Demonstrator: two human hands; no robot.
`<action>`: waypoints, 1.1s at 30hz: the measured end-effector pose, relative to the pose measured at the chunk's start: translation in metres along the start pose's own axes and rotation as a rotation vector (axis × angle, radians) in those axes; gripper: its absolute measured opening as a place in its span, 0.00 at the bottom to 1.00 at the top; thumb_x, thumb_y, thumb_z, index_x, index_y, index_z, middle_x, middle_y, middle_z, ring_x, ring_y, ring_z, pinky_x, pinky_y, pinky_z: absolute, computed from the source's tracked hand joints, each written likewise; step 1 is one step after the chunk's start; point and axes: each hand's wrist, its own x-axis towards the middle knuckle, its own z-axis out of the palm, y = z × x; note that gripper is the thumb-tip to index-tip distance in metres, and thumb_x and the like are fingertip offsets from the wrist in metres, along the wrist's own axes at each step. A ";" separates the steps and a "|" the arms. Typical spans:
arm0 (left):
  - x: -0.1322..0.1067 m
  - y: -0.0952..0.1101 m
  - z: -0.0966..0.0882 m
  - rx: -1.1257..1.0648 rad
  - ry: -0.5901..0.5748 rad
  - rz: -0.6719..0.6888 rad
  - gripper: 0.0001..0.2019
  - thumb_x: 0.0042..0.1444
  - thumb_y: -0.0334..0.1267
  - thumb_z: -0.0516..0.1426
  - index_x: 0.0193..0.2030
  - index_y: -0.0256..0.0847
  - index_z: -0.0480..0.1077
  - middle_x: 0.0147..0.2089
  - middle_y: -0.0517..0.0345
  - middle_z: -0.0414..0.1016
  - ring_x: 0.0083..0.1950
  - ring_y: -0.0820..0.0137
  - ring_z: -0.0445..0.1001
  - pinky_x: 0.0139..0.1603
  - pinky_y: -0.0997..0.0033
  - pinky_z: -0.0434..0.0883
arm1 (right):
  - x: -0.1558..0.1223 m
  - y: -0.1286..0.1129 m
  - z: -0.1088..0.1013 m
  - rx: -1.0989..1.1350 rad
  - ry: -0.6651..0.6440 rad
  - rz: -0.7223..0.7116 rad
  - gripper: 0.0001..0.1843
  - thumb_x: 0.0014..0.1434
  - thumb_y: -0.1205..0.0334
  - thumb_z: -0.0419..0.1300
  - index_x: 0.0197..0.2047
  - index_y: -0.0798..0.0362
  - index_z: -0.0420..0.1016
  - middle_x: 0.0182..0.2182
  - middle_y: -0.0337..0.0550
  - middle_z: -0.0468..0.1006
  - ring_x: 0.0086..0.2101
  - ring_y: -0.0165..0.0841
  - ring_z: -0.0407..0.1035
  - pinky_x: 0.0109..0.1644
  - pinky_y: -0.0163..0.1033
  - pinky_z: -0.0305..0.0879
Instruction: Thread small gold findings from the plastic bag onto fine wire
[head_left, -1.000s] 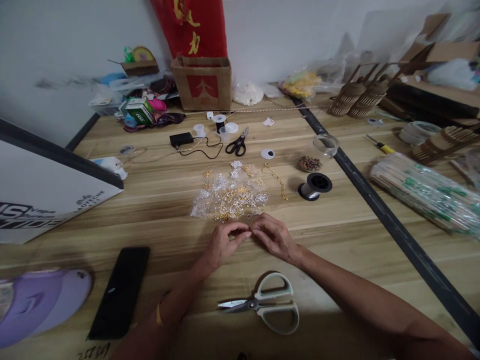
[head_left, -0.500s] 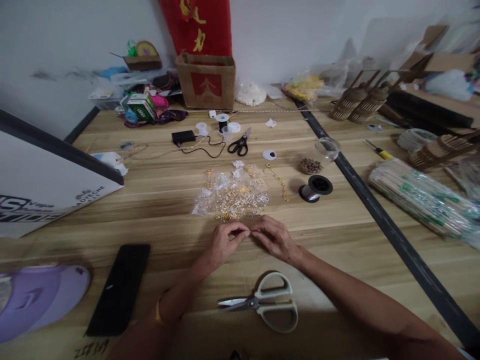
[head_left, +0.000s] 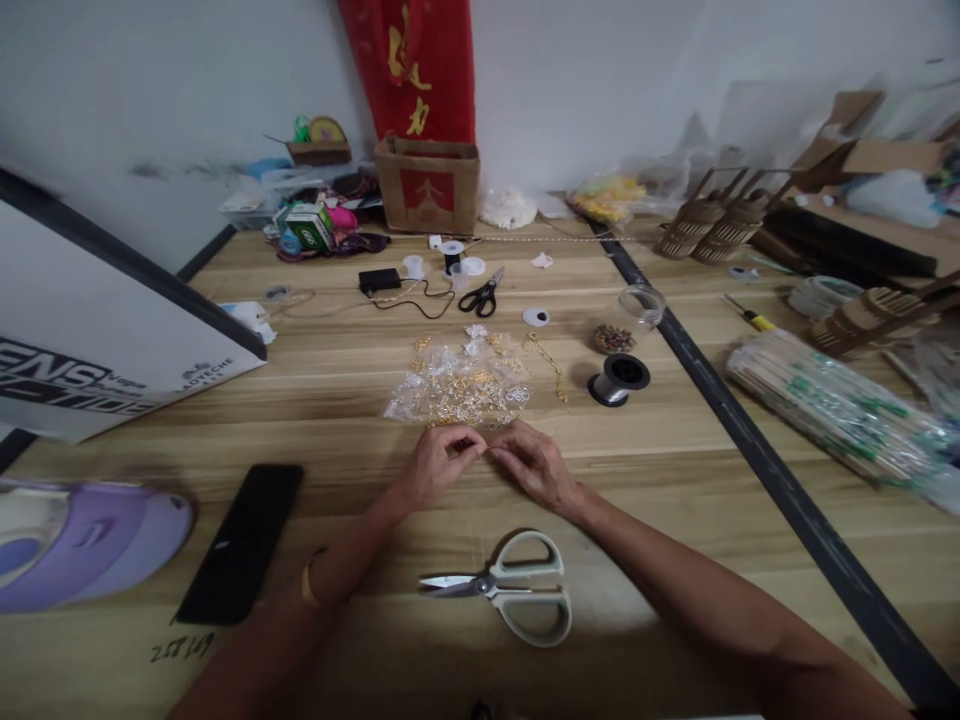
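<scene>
Swinging round a touch, the head view has tipped up a little, sliding the whole scene across the frame. Pale wood-grain tabletop (head_left: 330, 425) spans the middle. On it, a glittering spread of small gold and silver metal pieces (head_left: 469, 392) lies among clear plastic bags (head_left: 406, 397). Nearest the camera, cream-handled steel scissors (head_left: 486, 585) point left. Between spread and scissors, left hand (head_left: 442, 465) and right hand (head_left: 536, 468) meet, each with thumb and forefinger pressed together; anything pinched there is too small to tell. Off right: a black-flanged spool of silvery wire (head_left: 619, 378), then a slim gold chain (head_left: 555, 368) between spool and spread.
</scene>
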 end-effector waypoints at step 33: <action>0.009 -0.038 -0.022 0.256 0.013 -0.051 0.05 0.49 0.29 0.57 0.30 0.37 0.74 0.30 0.56 0.76 0.30 0.73 0.71 0.31 0.77 0.66 | 0.007 0.021 -0.003 0.212 0.251 0.316 0.11 0.58 0.55 0.56 0.33 0.55 0.69 0.27 0.39 0.69 0.30 0.30 0.63 0.35 0.34 0.60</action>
